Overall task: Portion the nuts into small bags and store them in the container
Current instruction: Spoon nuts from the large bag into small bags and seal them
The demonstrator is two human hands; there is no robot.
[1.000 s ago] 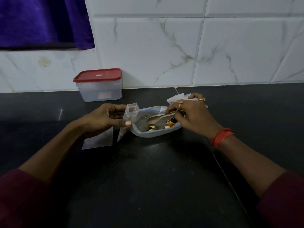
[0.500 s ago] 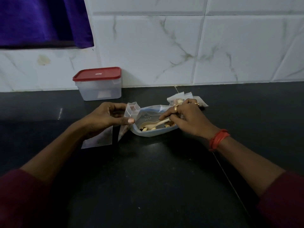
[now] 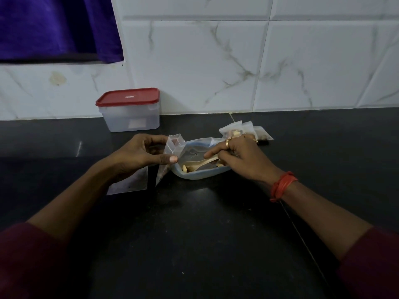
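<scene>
Head view looks down on the dark counter (image 3: 194, 234), where my left hand (image 3: 142, 156) pinches a small clear bag (image 3: 173, 145) between thumb and fingers, its mouth upright and open just beside the big bag (image 3: 194, 175). My right hand (image 3: 241, 156) is curled round the handle of a pale spoon (image 3: 199, 165), whose bowl lies among the nuts (image 3: 185, 168) inside that big bag (only a few show, near its left end). The hands are near each other but apart, each gripping its own thing. Just behind my right hand, a few filled small bags (image 3: 244, 131) lie together on the counter. The container (image 3: 131, 119), red lid (image 3: 128, 97) on, stands against the tiled wall (image 3: 216, 61) at the back left, well apart from the bags. Another flat bag (image 3: 131, 182) lies under my left wrist.
</scene>
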